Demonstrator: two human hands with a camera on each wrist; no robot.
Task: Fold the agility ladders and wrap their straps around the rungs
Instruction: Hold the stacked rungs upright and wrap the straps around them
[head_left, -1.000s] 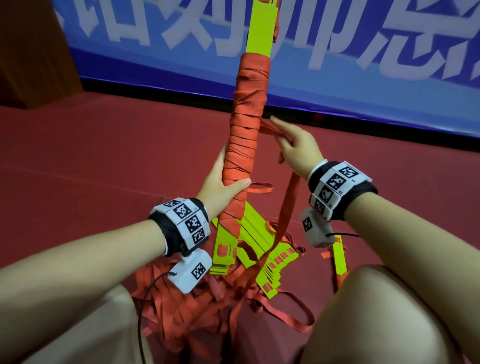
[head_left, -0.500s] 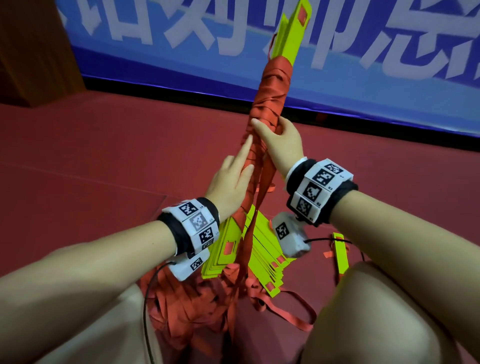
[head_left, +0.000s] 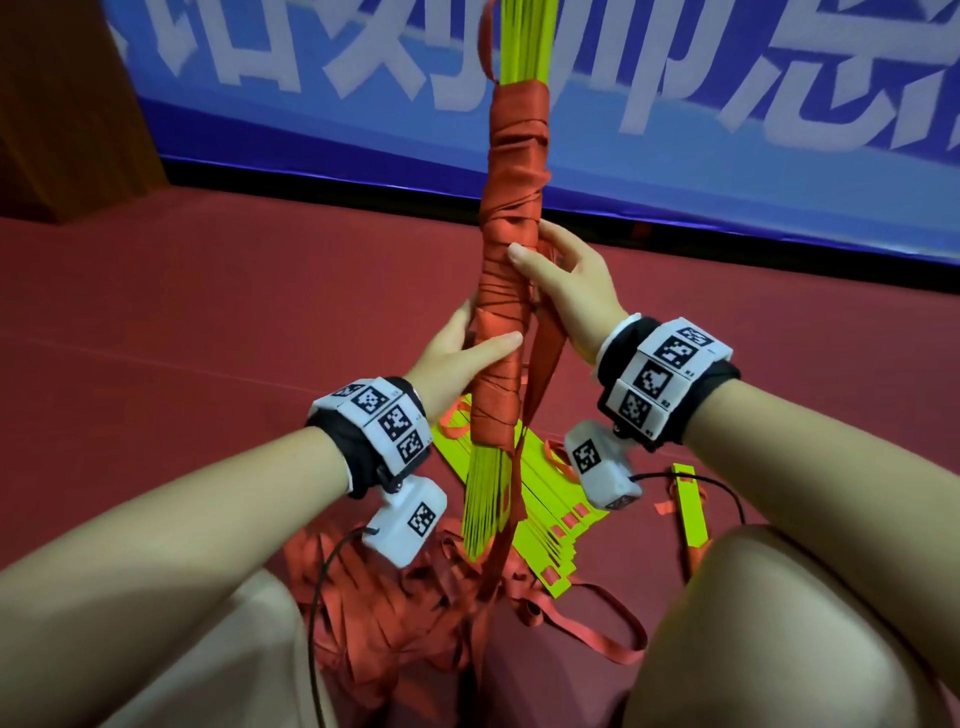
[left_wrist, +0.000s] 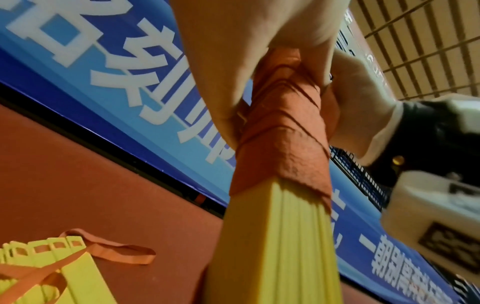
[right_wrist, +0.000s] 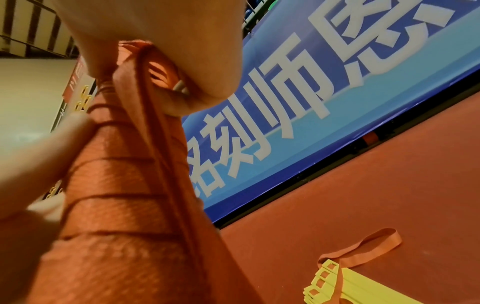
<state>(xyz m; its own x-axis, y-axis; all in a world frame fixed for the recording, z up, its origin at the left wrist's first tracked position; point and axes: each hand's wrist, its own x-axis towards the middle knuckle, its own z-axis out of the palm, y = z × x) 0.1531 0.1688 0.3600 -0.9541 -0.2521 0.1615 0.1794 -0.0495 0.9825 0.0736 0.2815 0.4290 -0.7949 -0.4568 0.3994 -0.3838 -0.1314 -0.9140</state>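
Fingers (head_left: 556, 236) of both hands curled round the wrapped rungs (head_left: 511, 270) (right pinching strap (right_wrist: 155, 131)); slackened tension might have unravelled the coils.

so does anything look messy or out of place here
Yes: a heap of loose straps lies tangled on the floor below the wrapped bundle, and one stray rung lies apart from the stack of rungs.

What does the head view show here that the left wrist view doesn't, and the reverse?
Head view only: the pile of loose orange straps on the floor, a single yellow rung lying apart, and the bundle's upper yellow end. Left wrist view only: the slatted wall above the banner. Both: the left hand and right hand gripping the strap-wrapped rung bundle, and the blue banner.
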